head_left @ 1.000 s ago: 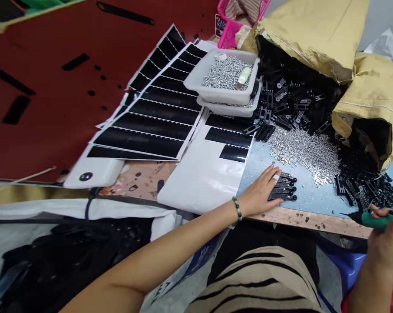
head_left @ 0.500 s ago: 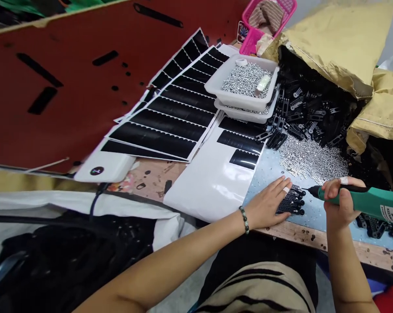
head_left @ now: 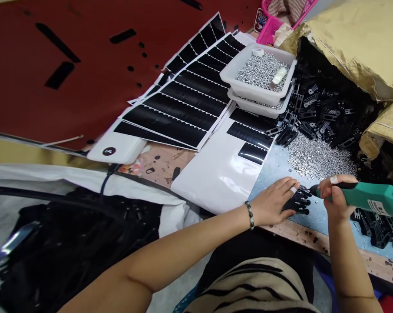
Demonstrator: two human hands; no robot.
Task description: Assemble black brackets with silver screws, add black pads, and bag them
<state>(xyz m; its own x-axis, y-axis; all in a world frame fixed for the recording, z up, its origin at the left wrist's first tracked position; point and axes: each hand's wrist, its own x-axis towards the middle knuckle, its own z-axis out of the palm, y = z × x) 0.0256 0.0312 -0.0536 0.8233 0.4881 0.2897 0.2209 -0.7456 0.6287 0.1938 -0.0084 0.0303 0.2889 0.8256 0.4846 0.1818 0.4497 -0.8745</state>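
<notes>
My left hand (head_left: 274, 202) lies with its fingers stretched over a row of black slotted parts (head_left: 301, 201), pressing them on the blue work surface; the palm hides their left ends. White tape wraps one finger, and a beaded bracelet circles the wrist. In my right hand (head_left: 338, 198) is a green electric screwdriver (head_left: 375, 195), its fingers closed round the front. The dark tip points left and meets the right end of the row; the contact is too small to make out. A pile of small screws and nuts (head_left: 320, 156) lies just beyond both hands.
Two stacked white tubs (head_left: 225, 74) of screws stand behind. Black parts (head_left: 329, 115) spill from a yellow sack (head_left: 355, 39). Finished-looking black pieces (head_left: 378, 230) lie at right. Sheets of black stickers (head_left: 179, 106) and a white device (head_left: 118, 145) sit at left.
The screwdriver has moved left, its tip now up against the row of black parts rather than just short of it. The whole view has shifted slightly.
</notes>
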